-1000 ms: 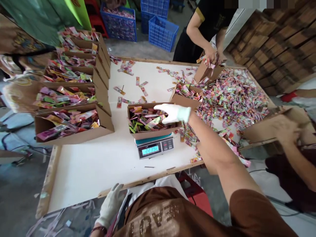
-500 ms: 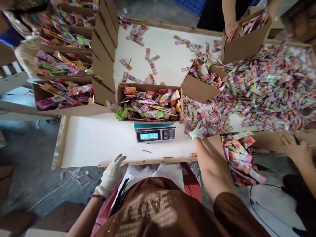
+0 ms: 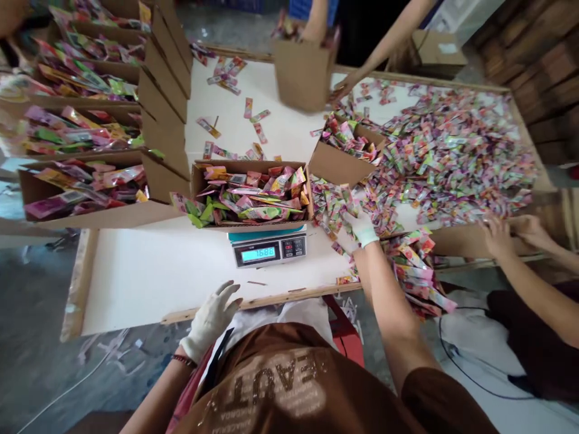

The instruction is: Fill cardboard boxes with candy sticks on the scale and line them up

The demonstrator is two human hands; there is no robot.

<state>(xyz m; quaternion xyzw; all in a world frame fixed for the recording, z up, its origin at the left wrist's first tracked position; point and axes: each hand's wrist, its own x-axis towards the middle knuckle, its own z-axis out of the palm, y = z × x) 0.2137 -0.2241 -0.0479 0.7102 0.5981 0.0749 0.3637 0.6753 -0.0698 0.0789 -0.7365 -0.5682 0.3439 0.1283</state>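
Note:
My right hand (image 3: 362,228), in a white fingerless-looking glove, reaches into the near edge of a heap of small colourful packets (image 3: 384,208). Its fingers are spread over the packets, and I see none gripped. My left hand (image 3: 211,319), gloved too, hovers at the table's front edge with fingers apart and nothing in it. Between the hands, farther in, a digital scale (image 3: 270,248) has a lit display. On it rests an open cardboard box (image 3: 253,226) full of stick packets (image 3: 266,196). Another filled box (image 3: 341,164) sits to its right.
Several packed boxes (image 3: 165,135) stand in a row at the left. Across the white table (image 3: 136,271), a co-worker's arm (image 3: 384,45) extends beside a raised box (image 3: 301,75). Another person's hands (image 3: 497,235) hold a box at the right edge. Packets (image 3: 416,271) bulge beside my right forearm.
My right hand has pushed farther into the packets, disturbing some near the scale. The co-worker's box opposite has swung left. The scale reading has changed slightly, and my view has shifted right.

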